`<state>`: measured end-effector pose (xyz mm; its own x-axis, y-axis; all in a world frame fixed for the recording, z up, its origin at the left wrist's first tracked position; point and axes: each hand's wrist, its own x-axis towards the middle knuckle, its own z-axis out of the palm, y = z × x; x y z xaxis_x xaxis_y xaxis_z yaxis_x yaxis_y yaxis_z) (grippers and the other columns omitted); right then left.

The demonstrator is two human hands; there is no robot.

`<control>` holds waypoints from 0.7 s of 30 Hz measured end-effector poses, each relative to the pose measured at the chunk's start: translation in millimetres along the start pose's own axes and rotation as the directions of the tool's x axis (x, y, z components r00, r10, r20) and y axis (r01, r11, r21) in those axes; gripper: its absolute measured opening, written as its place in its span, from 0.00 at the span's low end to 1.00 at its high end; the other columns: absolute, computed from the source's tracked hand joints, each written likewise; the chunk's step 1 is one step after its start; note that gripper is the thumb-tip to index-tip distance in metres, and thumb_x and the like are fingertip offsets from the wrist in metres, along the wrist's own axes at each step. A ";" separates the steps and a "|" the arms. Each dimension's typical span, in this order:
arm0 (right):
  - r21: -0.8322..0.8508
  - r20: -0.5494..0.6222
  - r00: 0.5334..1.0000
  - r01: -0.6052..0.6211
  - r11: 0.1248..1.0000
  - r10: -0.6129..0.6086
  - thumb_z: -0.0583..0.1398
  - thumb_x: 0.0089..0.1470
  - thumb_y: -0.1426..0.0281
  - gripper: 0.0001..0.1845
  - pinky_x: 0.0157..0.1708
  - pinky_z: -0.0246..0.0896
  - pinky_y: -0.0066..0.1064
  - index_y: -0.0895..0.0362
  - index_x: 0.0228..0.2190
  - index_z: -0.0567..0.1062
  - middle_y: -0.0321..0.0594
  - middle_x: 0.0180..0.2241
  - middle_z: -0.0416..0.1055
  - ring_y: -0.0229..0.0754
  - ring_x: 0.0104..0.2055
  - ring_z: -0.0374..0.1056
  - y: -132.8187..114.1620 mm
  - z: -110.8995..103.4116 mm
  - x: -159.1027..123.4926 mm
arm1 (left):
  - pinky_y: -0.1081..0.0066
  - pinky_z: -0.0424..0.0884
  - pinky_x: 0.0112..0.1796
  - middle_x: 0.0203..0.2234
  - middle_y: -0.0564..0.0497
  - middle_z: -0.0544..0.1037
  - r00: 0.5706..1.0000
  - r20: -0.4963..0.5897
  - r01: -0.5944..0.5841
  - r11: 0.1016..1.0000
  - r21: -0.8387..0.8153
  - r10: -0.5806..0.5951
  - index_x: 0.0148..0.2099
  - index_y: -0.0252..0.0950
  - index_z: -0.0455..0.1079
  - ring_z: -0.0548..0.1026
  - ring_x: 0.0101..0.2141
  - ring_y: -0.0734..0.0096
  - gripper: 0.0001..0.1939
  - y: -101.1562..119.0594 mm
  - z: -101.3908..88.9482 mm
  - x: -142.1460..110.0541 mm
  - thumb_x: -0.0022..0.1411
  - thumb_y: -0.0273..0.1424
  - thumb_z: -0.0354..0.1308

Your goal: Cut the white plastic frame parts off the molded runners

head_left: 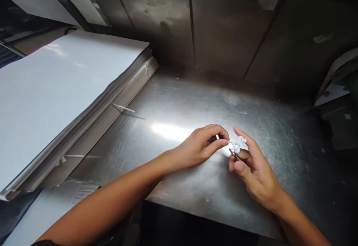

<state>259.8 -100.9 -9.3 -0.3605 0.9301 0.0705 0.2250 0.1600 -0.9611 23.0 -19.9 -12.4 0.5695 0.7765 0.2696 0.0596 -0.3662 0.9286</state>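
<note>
My left hand [210,143] pinches the thin end of a small white plastic piece [236,147] between thumb and fingertips. Curled, hook-like shapes stand at the far end of the piece, close to my right fingers. In my right hand [257,171] is a small metal tool that looks like nippers [235,155], gripped between the thumb and the curled fingers. Its narrow tip meets or nearly touches the white piece; its handles are hidden in my palm. My right index finger stretches up behind the piece.
Both hands are above a scratched, shiny metal table [195,104]. A thick stack of large white sheets [69,78] lies on the left, with thin white ties [124,108] sticking out from its side. Metal panels [223,26] rise at the back. Small white crumbs dot the tabletop.
</note>
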 end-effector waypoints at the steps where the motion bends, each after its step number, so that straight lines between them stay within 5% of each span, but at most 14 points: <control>1: -0.020 0.003 1.000 0.002 1.000 -0.002 0.57 0.85 0.48 0.38 0.32 0.63 0.34 0.46 0.81 0.50 0.36 0.36 0.72 0.45 0.32 0.67 0.5 0.3 -0.3 | 0.69 0.70 0.43 0.43 0.51 0.80 1.000 -0.004 -0.028 0.999 0.016 0.028 0.51 0.38 0.78 0.76 0.42 0.68 0.05 -0.9 -0.1 -0.4 0.82 0.28 0.61; 11: -0.272 -0.088 0.987 0.105 0.956 -0.134 0.58 0.86 0.53 0.33 0.29 0.64 0.33 0.47 0.80 0.54 0.36 0.37 0.73 0.46 0.33 0.71 1.8 -11.0 6.5 | 0.70 0.70 0.37 0.39 0.51 0.76 0.938 -0.282 -0.150 0.969 0.194 0.202 0.49 0.37 0.78 0.74 0.38 0.69 0.05 1.2 -8.8 2.4 0.82 0.26 0.62; 21: -0.320 -0.247 0.960 0.050 0.946 -0.134 0.57 0.87 0.52 0.24 0.33 0.68 0.33 0.51 0.71 0.67 0.36 0.39 0.75 0.42 0.32 0.70 0.7 -11.1 6.7 | 0.72 0.71 0.38 0.41 0.50 0.74 0.930 -0.261 -0.200 0.951 0.237 0.260 0.51 0.35 0.78 0.73 0.38 0.72 0.05 2.1 -6.9 -0.7 0.81 0.21 0.63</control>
<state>267.6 -90.9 -6.5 -0.1524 0.9527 0.2628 0.4845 0.3038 -0.8203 17.2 -17.7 -8.9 0.3312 0.7602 0.5590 0.1374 -0.6249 0.7685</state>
